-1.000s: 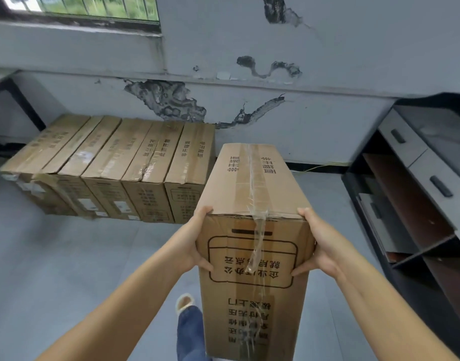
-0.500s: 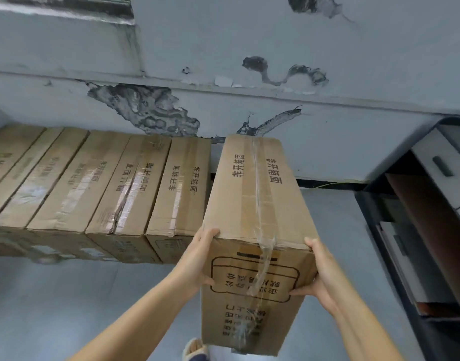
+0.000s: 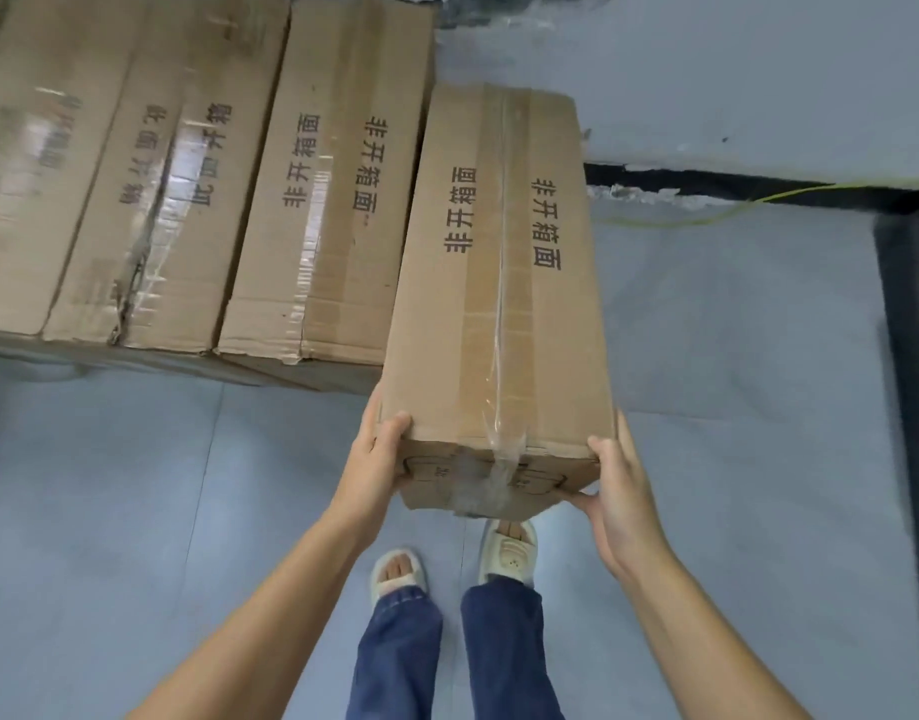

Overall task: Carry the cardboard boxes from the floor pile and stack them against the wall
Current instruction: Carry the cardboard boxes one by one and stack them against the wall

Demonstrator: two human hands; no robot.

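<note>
Row of sealed cardboard boxes (image 3: 197, 189), taped along their tops, at 10 to 11 o'clock against the wall (image 3: 732, 70), printed characters on the upper faces. Left hand (image 3: 376, 462): thumb hooked over the top near corner of the carried box (image 3: 499, 283), fingers out of sight along its left side, gripping it. Carried box: long, tape-sealed, at 12 o'clock, its far end toward the wall, its left edge just beside the rightmost box of the row. Right hand (image 3: 621, 491): thumb on the top near corner, fingers curled beneath the near end, holding it. Grey floor (image 3: 135, 511); pale sandals (image 3: 508, 553) and blue jeans (image 3: 504, 652) at 6 o'clock. Dark furniture edge (image 3: 909, 356) at 3 o'clock.
</note>
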